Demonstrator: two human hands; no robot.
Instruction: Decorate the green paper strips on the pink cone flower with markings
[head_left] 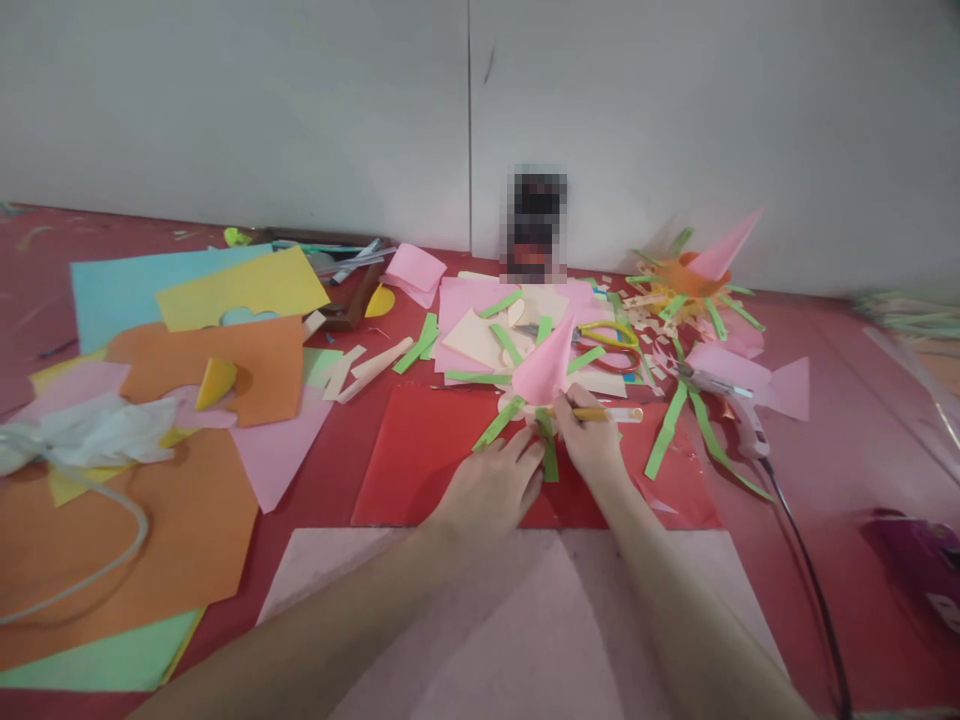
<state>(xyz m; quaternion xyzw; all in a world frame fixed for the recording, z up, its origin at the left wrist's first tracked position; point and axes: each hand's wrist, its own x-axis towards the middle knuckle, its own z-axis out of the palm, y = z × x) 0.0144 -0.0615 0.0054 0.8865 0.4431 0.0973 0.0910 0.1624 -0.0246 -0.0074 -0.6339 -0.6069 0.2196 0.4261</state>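
White wall panels (300, 120) backed a red tabletop (832, 345) strewn with cut paper. A red sheet (405, 440) lay flat before the worker, presumably as a working mat, with a pale board (480, 620) on the near side under the forearms.

At the centre, a pink cone (544, 365) stood over the far edge of the red sheet, its tip leaning to the right. Green strips spread around its base; one (551, 450) hung toward the worker, between the hands.

The right hand (592, 435) was closed around a yellow pen (600, 413), held low and nearly level, its left end near the cone's base. This grip appeared chosen for close control. Whether the fingertips also touched the cone could not be determined. The left hand (506, 465) lay palm down, fingers bent beside the near strips, apparently to steady the paper; whether it pinched anything could not be told.

Scissors (611, 345) rested on the paper pile beyond, and a glue gun (739, 405) lay to the right, both seemingly kept within reach. A similar pink cone (726, 248) stood near the wall, likely set clear of the work. Orange sheets (270, 365) were heaped at left, well apart from the hands.
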